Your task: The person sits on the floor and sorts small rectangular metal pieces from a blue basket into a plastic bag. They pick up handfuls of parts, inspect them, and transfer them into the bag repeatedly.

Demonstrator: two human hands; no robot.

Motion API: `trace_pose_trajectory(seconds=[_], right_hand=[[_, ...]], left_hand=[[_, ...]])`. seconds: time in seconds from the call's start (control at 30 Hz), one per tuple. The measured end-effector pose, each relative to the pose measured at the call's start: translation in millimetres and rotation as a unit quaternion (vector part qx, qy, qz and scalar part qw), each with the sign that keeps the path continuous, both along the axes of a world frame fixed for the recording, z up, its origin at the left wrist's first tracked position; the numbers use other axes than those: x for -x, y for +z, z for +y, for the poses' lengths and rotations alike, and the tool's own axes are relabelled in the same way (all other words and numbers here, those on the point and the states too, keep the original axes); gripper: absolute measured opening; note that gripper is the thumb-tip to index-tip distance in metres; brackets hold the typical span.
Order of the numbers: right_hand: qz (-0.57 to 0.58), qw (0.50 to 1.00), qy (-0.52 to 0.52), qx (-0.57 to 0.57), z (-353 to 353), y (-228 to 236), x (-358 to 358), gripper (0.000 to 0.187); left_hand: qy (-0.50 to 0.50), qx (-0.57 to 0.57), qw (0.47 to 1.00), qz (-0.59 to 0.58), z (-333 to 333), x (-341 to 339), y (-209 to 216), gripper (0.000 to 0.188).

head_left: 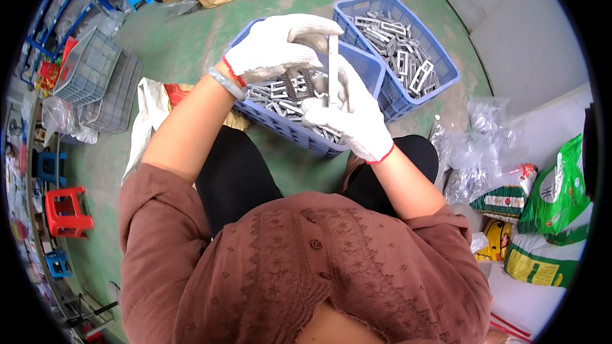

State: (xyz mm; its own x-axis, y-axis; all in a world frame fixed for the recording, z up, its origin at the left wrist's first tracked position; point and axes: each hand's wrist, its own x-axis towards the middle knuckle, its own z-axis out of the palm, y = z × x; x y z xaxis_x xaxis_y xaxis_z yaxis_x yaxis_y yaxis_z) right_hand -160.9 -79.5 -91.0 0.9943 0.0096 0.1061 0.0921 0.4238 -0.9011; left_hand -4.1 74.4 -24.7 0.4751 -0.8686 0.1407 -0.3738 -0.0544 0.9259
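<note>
Both my hands wear white knitted gloves with red cuffs and are raised over the near blue basket (290,130). Between them stands a narrow, pale grey, straight-edged part (333,70), held nearly upright. My left hand (277,44) bends over from above, its fingers curled at the part's upper end. My right hand (354,118) grips the lower end between thumb and fingers. Below my left fingers shows a dark, grid-like piece (298,85); whether it is held or lies in the basket is unclear. Many grey frame-shaped parts (274,99) lie in the basket.
A second blue basket (417,99) with similar grey parts adjoins at the far right. Grey crates (95,67) and a red stool (67,211) stand at left. A white sack (148,108) lies by my left leg. Plastic bags (478,146) and a green sack (554,191) lie right.
</note>
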Motion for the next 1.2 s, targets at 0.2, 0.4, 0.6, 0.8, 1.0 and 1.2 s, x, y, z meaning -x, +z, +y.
trace_pose_trajectory(seconds=[0.2,0.4,0.6,0.8,1.0,1.2], right_hand=[[0.033,0.993,0.047,-0.107,-10.6,12.9,0.3,0.088],[-0.007,0.984,0.066,-0.165,-33.2,-18.2,-6.1,0.085],[0.031,0.988,0.059,-0.141,-30.7,-11.4,-5.1,0.053],[0.031,0.994,0.006,-0.103,-29.1,-15.7,-1.8,0.060],[-0.005,0.998,-0.047,-0.052,-42.1,-7.9,-0.9,0.070],[0.082,0.988,0.015,-0.127,-57.0,-4.8,-2.8,0.059]], left_hand=[[0.063,0.059,0.983,0.162,14.3,8.7,-4.5,0.059],[0.141,0.163,0.944,0.249,22.8,13.9,-21.2,0.064],[0.165,0.282,0.888,0.323,27.5,25.6,-42.5,0.067],[0.171,0.280,0.904,0.273,4.6,49.2,-42.6,0.063],[0.082,0.194,0.958,0.194,10.0,65.9,-34.0,0.100],[0.040,0.055,0.985,0.161,22.0,63.3,-23.1,0.115]])
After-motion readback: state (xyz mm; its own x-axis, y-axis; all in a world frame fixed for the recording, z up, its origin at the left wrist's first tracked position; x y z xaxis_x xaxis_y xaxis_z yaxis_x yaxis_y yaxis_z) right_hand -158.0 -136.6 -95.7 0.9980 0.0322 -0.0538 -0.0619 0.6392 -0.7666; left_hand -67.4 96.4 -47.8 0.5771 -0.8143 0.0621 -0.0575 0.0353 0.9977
